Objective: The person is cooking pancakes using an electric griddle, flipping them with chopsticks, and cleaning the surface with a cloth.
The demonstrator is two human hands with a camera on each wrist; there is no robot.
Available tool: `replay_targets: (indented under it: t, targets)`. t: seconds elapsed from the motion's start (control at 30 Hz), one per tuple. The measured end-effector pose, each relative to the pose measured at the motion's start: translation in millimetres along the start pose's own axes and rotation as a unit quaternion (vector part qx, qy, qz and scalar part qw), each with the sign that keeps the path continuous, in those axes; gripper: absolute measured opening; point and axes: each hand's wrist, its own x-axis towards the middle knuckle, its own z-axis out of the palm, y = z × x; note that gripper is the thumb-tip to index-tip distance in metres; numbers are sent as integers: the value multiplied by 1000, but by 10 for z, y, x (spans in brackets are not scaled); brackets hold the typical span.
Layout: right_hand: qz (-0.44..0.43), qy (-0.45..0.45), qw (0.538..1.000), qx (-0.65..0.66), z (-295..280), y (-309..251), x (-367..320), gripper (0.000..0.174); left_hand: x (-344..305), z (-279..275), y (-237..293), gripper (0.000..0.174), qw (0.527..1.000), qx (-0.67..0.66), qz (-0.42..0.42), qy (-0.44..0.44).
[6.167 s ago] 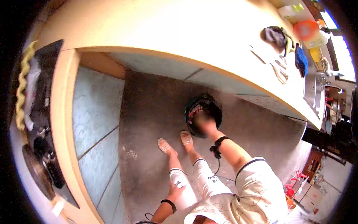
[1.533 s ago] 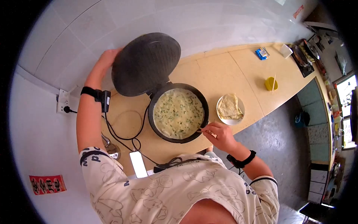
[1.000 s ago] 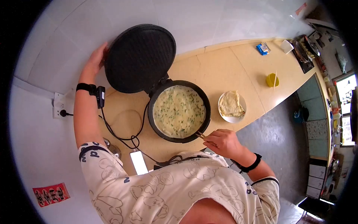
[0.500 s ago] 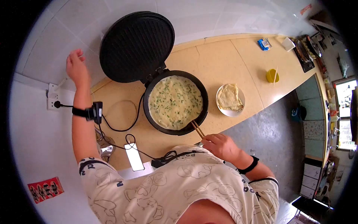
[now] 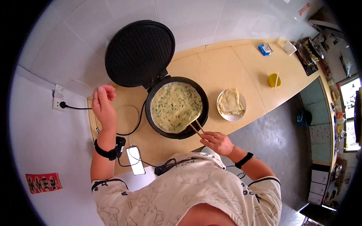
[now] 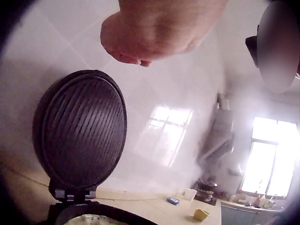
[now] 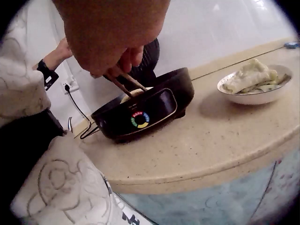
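Observation:
A round pancake (image 5: 175, 105) flecked with green lies in the black electric griddle (image 5: 205, 100), whose ribbed lid (image 5: 140, 52) stands raised against the wall. My right hand (image 5: 218, 143) pinches a pair of wooden chopsticks (image 5: 195, 130) at the griddle's near right rim. Their tips are at the pancake's edge, which is slightly lifted there. In the right wrist view the right hand (image 7: 117, 37) is above the griddle's front panel (image 7: 140, 117). My left hand (image 5: 104, 107) hangs in the air left of the griddle, fingers loosely bent, holding nothing.
A white plate (image 5: 230, 118) with a folded pancake (image 5: 230, 102) sits right of the griddle. Farther along are a yellow cup (image 5: 273, 80) with a stick across it and a blue packet (image 5: 265, 49). A phone (image 5: 135, 160) and black cables (image 5: 140, 120) lie at the near left.
Earliest, a hand reached into a bin on the floor. Since then, my left hand has let go of the raised lid and drawn back; the chopsticks have moved under the pancake's near right edge.

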Motion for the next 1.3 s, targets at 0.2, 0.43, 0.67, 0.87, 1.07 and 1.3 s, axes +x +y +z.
replay_targets:
  t: [0.2, 0.43, 0.67, 0.87, 1.07, 1.3]
  targets:
    - [-49, 2, 998, -37, 149, 124, 137, 33, -106, -153, 125, 34, 1000, 30, 5, 0]
    - [-120, 22, 990, -66, 245, 211, 343, 32, -220, -352, 130, 34, 998, 50, -15, 36]
    - [-147, 53, 984, -82, 262, 259, 517, 30, -346, -518, 192, 33, 997, 44, -19, 62]
    - [-154, 102, 980, -71, 158, 133, 561, 29, -363, -626, 169, 32, 997, 31, -16, 70]
    - [-162, 145, 975, -49, -181, -216, 572, 29, -368, -682, 146, 32, 996, 17, -26, 87]
    - [302, 320, 712, 546, -357, -190, 655, 16, -363, -778, 185, 32, 995, 26, -39, 94]
